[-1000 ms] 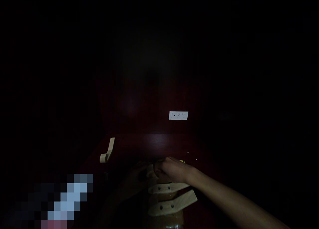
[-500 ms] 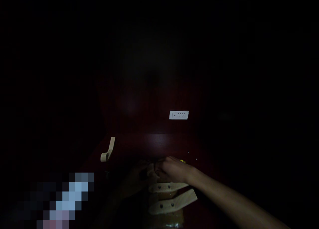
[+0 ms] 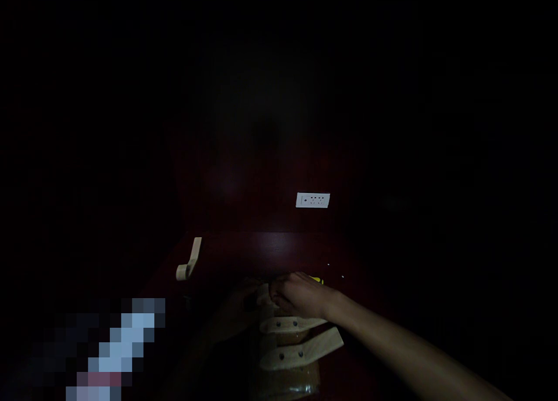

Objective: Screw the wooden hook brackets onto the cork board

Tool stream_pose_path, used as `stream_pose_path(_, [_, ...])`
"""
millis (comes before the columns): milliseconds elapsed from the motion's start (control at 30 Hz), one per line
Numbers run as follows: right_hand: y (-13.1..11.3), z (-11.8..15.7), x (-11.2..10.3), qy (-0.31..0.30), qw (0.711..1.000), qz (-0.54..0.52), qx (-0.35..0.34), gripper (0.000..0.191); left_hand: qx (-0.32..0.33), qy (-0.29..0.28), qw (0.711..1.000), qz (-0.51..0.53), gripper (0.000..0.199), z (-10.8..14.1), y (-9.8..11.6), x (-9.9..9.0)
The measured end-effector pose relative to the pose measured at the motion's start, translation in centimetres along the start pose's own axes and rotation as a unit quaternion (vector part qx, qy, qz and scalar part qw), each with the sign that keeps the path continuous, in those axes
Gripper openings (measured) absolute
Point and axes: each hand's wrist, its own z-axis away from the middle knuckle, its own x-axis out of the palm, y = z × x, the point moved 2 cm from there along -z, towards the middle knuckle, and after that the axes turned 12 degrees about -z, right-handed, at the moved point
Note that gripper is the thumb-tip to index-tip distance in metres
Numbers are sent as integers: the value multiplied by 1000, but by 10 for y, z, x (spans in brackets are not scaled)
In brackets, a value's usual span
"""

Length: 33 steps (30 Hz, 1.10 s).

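The right hand (image 3: 299, 294) curls and the left hand (image 3: 239, 302) sits shadowed at the twelve-o'clock end of the wooden rack (image 3: 283, 359); I cannot tell their grips. A loose hook (image 3: 195, 254) lies toward ten, a socket (image 3: 313, 200) toward one; the right hand partly hides a yellow object (image 3: 318, 280).

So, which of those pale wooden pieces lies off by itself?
The hooked piece at the picture's left, well apart. The farther spotted piece and nearer spotted piece sit close together near the right hand.
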Motion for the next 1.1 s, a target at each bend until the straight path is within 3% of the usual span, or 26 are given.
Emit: stream_pose_path(1100, [1,1,-2,-4,1000,3,23,19,11,-11,1000,-14,37,-1,7,-2])
